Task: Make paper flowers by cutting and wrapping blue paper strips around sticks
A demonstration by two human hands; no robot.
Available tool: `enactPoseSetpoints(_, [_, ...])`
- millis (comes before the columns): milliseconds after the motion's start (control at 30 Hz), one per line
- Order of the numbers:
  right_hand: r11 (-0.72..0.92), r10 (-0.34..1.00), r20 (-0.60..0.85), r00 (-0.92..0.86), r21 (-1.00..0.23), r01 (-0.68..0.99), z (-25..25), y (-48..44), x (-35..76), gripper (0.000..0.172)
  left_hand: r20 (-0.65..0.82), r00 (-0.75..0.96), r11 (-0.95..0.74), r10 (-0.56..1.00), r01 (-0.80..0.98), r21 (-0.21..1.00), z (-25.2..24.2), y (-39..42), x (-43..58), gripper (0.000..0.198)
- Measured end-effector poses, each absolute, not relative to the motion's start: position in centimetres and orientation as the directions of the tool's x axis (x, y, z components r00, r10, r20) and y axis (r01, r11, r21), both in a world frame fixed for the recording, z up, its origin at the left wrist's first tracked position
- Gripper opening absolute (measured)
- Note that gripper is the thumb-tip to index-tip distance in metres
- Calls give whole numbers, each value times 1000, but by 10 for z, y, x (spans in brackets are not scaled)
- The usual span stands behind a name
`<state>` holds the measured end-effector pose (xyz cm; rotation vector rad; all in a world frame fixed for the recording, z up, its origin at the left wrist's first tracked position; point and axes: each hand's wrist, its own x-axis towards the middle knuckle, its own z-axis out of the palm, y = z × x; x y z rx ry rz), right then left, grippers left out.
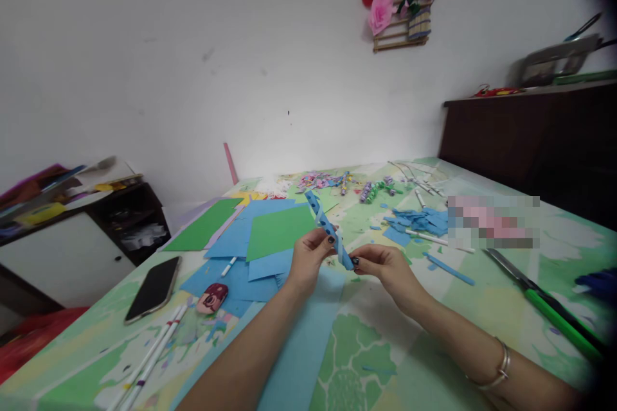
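Both my hands hold a thin stick wrapped in a spiral of blue paper strip (328, 228), tilted up and away over the table. My left hand (308, 257) pinches the stick near its middle with closed fingers. My right hand (383, 263) pinches the lower end, fingers pressed together. A light blue paper sheet (303, 347) lies under my forearms. Green paper (277, 231) and blue paper sheets (241, 237) lie just beyond my left hand.
A black phone (154, 288) and white sticks (154, 353) lie at the left. Green-handled scissors (540, 298) rest at the right. Blue paper scraps (419, 219) and rolled paper beads (376, 191) sit further back. A dark cabinet (530, 135) stands right, a low shelf (72, 231) left.
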<state>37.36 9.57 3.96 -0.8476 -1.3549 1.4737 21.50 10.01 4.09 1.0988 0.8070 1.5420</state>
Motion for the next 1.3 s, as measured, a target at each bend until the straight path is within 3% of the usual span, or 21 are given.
enactPoseSetpoints(500, [50, 939, 117, -325, -977, -207, 38, 97, 374, 21, 227, 21, -212, 974, -281, 936, 35, 102, 217, 30])
enactPoseSetpoints(967, [210, 909, 256, -329, -963, -170, 28, 99, 370, 26, 223, -15, -218, 975, -283, 934, 35, 101, 217, 34])
enactPoseSetpoints(1167, [178, 940, 237, -246, -955, -239, 33, 98, 372, 25, 284, 135, -257, 949, -189, 948, 37, 96, 219, 44])
enactPoseSetpoints(1300, [174, 949, 231, -214, -951, -256, 34, 97, 373, 25, 286, 163, -270, 944, -115, 956, 39, 93, 221, 39])
